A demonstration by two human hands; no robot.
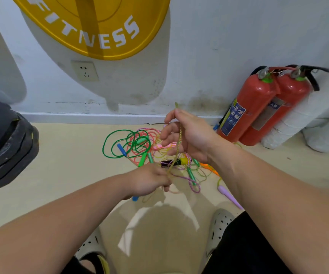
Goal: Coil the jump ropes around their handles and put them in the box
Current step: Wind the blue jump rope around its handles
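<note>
— What are the hands doing, seen from the head?
— The right hand (189, 135) is pinching a yellow-green jump rope (180, 135) up high; the left hand (149, 180) is gripping it lower down, fingers curled round it.
— And the rest?
— The other jump ropes (140, 145) are lying tangled on the floor (70, 165) just beyond the hands, with a purple handle (229, 195) lying apart on the right.

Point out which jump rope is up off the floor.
The yellowish rope, stretched between the right hand and the left hand. The green rope and pink rope lie tangled on the floor.
</note>
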